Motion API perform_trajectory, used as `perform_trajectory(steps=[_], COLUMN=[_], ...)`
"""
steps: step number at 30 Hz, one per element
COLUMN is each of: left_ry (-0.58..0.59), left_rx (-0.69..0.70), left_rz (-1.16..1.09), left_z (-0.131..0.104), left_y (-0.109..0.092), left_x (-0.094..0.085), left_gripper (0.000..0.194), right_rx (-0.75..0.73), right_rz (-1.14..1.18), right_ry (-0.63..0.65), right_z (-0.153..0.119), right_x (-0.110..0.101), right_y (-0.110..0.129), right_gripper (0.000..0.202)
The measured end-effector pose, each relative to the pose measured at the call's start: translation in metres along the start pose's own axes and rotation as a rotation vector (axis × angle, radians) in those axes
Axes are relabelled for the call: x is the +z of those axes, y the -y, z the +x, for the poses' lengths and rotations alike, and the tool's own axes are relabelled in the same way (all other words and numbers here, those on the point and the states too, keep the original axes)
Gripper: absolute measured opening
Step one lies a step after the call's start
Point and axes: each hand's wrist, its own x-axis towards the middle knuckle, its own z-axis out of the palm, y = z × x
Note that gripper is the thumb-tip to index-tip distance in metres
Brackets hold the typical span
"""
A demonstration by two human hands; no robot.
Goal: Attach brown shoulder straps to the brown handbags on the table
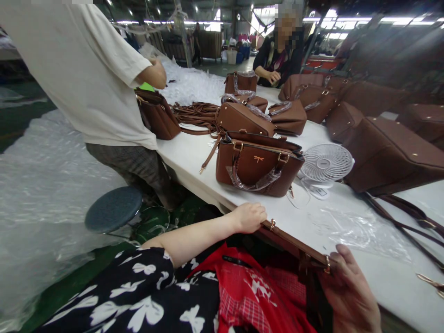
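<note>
A brown leather strap with gold-coloured metal fittings stretches between my two hands at the table's near edge. My left hand is closed around its left end. At the other end, my right hand grips it beside a gold fitting, thumb uppermost. Below the strap, more brown material hangs over my lap, partly hidden and too dark to make out. Just beyond my left hand, a brown handbag stands upright on the table, its handles wrapped in clear plastic and a dragonfly emblem on its front.
A white fan stands right of the handbag. More brown bags crowd the white table; a strap pile lies behind. Co-workers stand at left and across. A round stool is at left.
</note>
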Motion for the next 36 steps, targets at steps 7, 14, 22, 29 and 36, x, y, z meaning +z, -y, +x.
perform_trajectory(steps=[7, 14, 22, 29, 36], left_ry=[0.034, 0.264, 0.595, 0.383, 0.263], left_rx=[-0.097, -0.075, 0.058, -0.014, 0.115], left_rz=[-1.138, -1.388, -1.718, -1.576, -0.831], left_z=[0.004, 0.010, 0.001, 0.002, 0.017], left_y=[-0.003, -0.019, -0.015, -0.017, -0.048], left_x=[-0.020, -0.008, -0.029, -0.030, -0.025], left_gripper=[0.020, 0.046, 0.056, 0.062, 0.061], right_rx=[0.061, -0.046, -0.171, -0.066, 0.000], right_rz=[-0.186, -0.473, -0.271, 0.134, -0.184], right_ry=[0.007, 0.077, -0.110, -0.158, 0.030], right_z=[0.005, 0.004, 0.011, 0.019, 0.015], right_x=[0.011, 0.022, 0.002, -0.005, 0.014], right_y=[0.000, -0.002, 0.009, 0.015, -0.004], right_gripper=[0.036, 0.042, 0.039, 0.030, 0.047])
